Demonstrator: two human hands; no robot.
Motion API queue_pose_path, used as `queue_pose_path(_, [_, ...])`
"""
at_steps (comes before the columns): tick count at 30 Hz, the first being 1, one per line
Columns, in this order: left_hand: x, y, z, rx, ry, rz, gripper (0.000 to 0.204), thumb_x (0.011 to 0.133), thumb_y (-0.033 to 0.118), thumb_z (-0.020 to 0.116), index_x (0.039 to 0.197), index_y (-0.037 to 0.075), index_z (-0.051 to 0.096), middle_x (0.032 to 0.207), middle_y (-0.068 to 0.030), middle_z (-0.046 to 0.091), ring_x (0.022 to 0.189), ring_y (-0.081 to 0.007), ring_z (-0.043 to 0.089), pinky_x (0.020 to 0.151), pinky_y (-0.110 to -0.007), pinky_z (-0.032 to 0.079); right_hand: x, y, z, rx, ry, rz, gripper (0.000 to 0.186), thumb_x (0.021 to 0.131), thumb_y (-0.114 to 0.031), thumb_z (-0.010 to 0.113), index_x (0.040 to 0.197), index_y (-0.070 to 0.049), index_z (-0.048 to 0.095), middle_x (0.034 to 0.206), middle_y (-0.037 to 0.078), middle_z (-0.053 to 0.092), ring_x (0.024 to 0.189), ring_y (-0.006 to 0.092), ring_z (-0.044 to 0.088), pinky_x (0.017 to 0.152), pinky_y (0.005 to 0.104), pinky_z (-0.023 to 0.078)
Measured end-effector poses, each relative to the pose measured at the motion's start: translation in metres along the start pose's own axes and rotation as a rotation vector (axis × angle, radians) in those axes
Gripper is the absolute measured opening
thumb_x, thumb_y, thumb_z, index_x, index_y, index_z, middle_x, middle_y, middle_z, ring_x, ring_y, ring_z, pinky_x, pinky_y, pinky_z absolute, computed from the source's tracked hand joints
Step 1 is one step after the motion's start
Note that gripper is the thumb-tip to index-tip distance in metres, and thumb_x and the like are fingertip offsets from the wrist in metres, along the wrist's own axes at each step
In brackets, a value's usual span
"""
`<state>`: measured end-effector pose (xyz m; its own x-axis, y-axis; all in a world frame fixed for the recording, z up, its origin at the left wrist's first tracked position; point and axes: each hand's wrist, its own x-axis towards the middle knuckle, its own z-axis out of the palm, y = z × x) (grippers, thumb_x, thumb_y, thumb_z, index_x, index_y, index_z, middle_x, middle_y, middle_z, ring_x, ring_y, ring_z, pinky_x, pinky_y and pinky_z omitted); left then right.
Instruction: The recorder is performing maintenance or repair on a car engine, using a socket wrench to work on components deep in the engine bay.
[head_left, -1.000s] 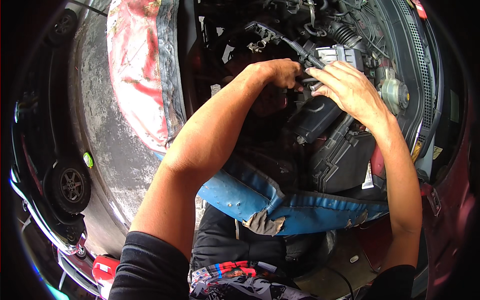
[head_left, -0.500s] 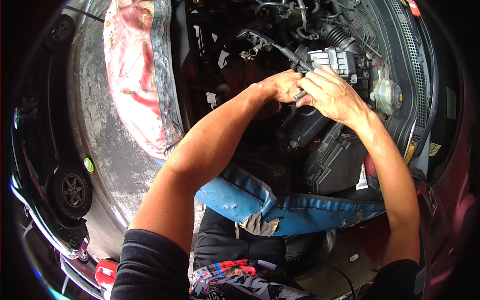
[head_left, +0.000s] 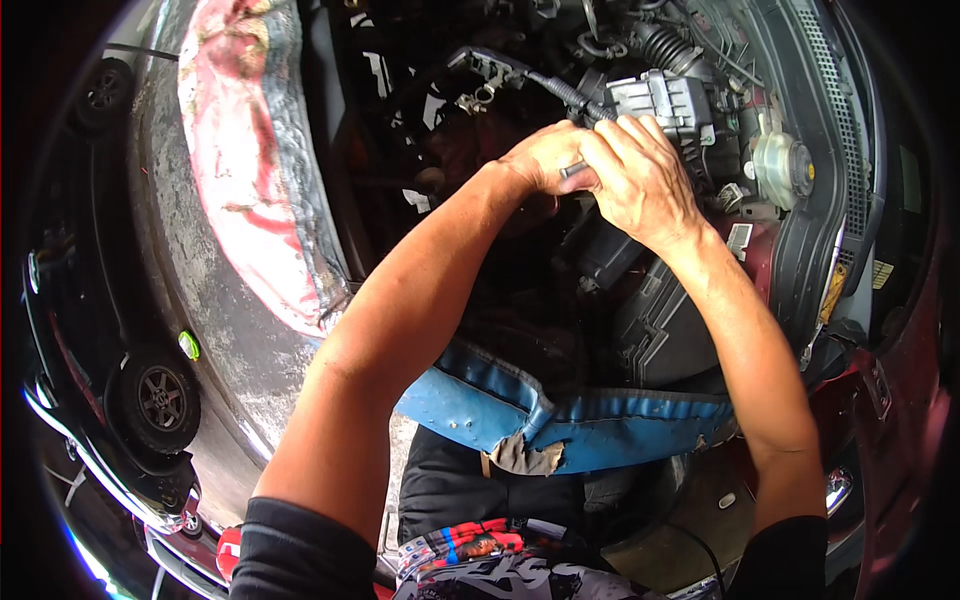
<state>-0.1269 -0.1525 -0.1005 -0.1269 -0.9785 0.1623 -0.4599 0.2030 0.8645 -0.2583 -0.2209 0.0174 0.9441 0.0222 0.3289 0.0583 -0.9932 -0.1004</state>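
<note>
Over the engine bay of a car, my two hands meet beside a thick corrugated black wiring conduit [head_left: 560,92] and a silver-grey ribbed box [head_left: 660,105]. My right hand [head_left: 645,185] is closed around a grey metal rod [head_left: 573,170], whose rounded end pokes out at the thumb side. The rest of that rod is hidden in the fist. My left hand [head_left: 545,158] presses close against the right one with its fingers curled. What those fingers grip, if anything, stays out of sight behind the right hand.
A torn blue fender cover [head_left: 470,405] drapes the near edge, and a red-and-grey cover [head_left: 245,170] lies along the left. A translucent fluid reservoir [head_left: 782,170] sits right of my hands. Below them are a black battery-like box [head_left: 610,250] and black plastic housing [head_left: 690,320].
Both hands have shifted slightly left in the picture, still together. The right wrist has turned a little, and the rod's end now lies flatter. The whole view has moved a bit too.
</note>
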Motion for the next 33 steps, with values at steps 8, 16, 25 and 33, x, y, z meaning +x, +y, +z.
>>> queue_pose_path(8, [0.002,0.0,-0.016,0.177,-0.443,-0.239,0.027,0.073,0.016,0.073,0.098,0.006,0.068,0.091,-0.0153,0.071,0.09,-0.0356,0.068,0.076,-0.042,0.053,0.001,0.011,-0.034,0.107,-0.239,-0.182,0.028,0.084,-0.032,0.067,0.089,-0.007,0.054,0.081,0.007,0.051,0.081,0.0253,0.053,0.077,0.038,0.042])
queue_pose_path(16, [0.0,0.019,-0.022,0.053,-0.422,-0.323,0.026,0.08,0.015,0.068,0.101,0.0,0.066,0.091,-0.0206,0.07,0.092,-0.0368,0.067,0.077,-0.043,0.051,-0.004,0.015,-0.036,0.144,-0.261,-0.075,0.019,0.086,-0.02,0.065,0.09,-0.004,0.055,0.084,0.008,0.052,0.084,0.0269,0.053,0.078,0.0382,0.043])
queue_pose_path(25, [-0.002,-0.001,-0.011,0.478,-0.547,0.038,0.03,0.087,0.022,0.058,0.111,0.008,0.069,0.103,-0.0178,0.066,0.099,-0.0357,0.062,0.086,-0.041,0.051,-0.006,0.017,-0.049,0.025,-0.317,-0.218,0.018,0.076,-0.009,0.062,0.094,-0.005,0.06,0.088,0.009,0.055,0.093,0.0276,0.056,0.094,0.0391,0.046])
queue_pose_path(33, [0.005,-0.016,0.0,0.802,-0.788,0.213,0.03,0.087,0.026,0.053,0.109,0.016,0.071,0.105,-0.0121,0.065,0.099,-0.0291,0.062,0.083,-0.039,0.051,-0.001,0.018,-0.056,-0.078,-0.352,-0.398,0.016,0.076,-0.011,0.062,0.091,-0.007,0.064,0.095,0.009,0.062,0.108,0.0258,0.061,0.114,0.04,0.037])
